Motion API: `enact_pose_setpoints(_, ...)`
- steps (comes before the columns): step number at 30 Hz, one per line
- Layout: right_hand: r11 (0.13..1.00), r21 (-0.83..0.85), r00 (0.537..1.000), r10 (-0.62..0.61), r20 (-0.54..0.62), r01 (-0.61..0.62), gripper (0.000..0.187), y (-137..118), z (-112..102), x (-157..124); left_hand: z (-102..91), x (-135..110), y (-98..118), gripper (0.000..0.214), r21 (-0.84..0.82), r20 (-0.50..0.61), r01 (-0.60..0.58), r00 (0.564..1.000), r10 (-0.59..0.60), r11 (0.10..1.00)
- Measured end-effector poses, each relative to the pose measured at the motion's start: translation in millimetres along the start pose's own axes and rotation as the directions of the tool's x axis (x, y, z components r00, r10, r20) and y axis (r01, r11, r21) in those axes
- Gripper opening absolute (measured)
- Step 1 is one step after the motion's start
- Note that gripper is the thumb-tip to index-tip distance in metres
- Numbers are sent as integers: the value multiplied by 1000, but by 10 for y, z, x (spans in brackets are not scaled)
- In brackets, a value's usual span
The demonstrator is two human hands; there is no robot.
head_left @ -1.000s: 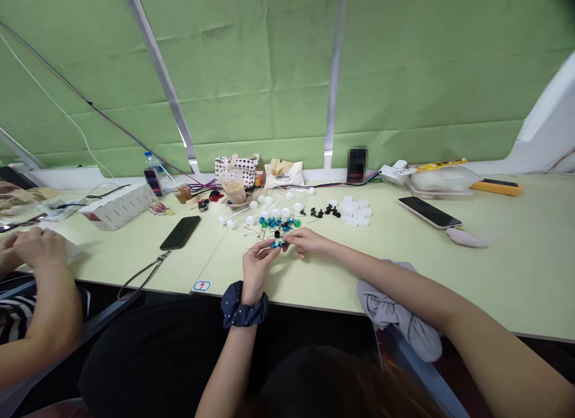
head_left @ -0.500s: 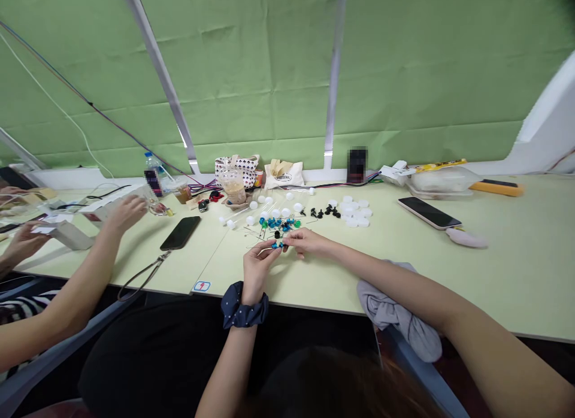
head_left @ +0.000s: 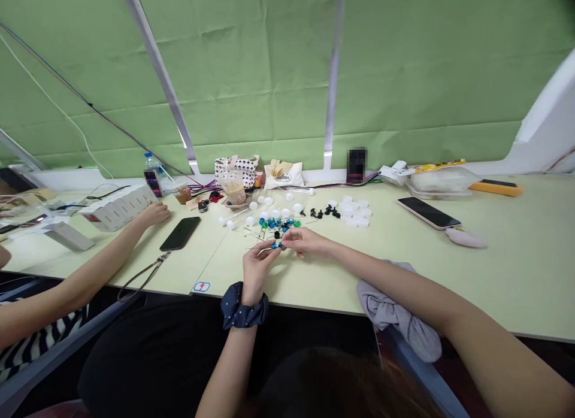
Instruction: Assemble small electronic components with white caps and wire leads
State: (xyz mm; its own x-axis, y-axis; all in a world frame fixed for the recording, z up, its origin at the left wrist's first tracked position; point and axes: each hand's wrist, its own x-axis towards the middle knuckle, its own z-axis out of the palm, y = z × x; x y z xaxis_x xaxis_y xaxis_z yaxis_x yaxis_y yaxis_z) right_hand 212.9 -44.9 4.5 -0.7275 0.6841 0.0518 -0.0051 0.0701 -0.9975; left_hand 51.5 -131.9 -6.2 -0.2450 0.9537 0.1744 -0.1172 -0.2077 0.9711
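Near the table's front edge, my left hand pinches a small blue part between thumb and fingertips. My right hand meets it from the right, its thumb and fingers closed at the part's other end; its exact kind is too small to make out. Just beyond the hands lies a pile of blue parts, mixed with green pieces and thin metal pins. A black cap-like piece rests right behind my fingertips. Farther off are black pieces, white round caps and clear tubes with white ends.
A black phone with a strap lies left, another phone right. Behind stand a drink cup and cloth pouches. At left, a co-worker's hand is beside white boxes. A grey cloth hangs at the front edge.
My hands stay nearly in place around the blue part. The co-worker's arm has reached farther right along the white boxes, and their other hand has drawn back left from the nearer box.
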Motion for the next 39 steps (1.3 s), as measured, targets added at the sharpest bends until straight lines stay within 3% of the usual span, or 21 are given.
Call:
enact_pose_setpoints(6, 999, 0, 999, 44, 15, -44, 49, 13, -9, 6, 0, -5, 1, 39, 4, -3, -6, 1000, 6, 1000)
enact_pose_setpoints(10, 999, -38, 1000, -17, -9, 17, 43, 13, -14, 4, 10, -15, 25, 39, 1, -3, 4, 1000, -4, 1000)
enact_pose_setpoints(15, 999, -27, 999, 38, 19, -37, 49, 5, -8, -5, 13, -14, 27, 39, -6, -11, 3, 1000, -3, 1000)
enact_pose_setpoints(20, 998, -55, 1000, -7, -6, 6, 45, -17, -5, -17, 6, -4, 13, 40, -7, -6, 14, 1000, -14, 1000)
enact_pose_setpoints(24, 998, -35, 999, 43, 7, -43, 51, -26, 0, -19, 9, -9, 23, 41, -6, -14, 14, 1000, -14, 1000)
enact_pose_setpoints(29, 998, -57, 1000, -15, -11, 14, 45, -11, -11, -9, 18, -21, 42, 41, 6, -6, 3, 1000, -3, 1000)
enact_pose_setpoints(33, 999, -36, 999, 39, 4, -39, 50, 2, -12, 0, 11, -13, 22, 41, 14, -10, 6, 1000, -6, 1000)
enact_pose_setpoints(39, 999, -41, 1000, -5, 1, 5, 44, -13, -4, -14, 1, -1, 0, 41, 4, 2, -2, 1000, 2, 1000)
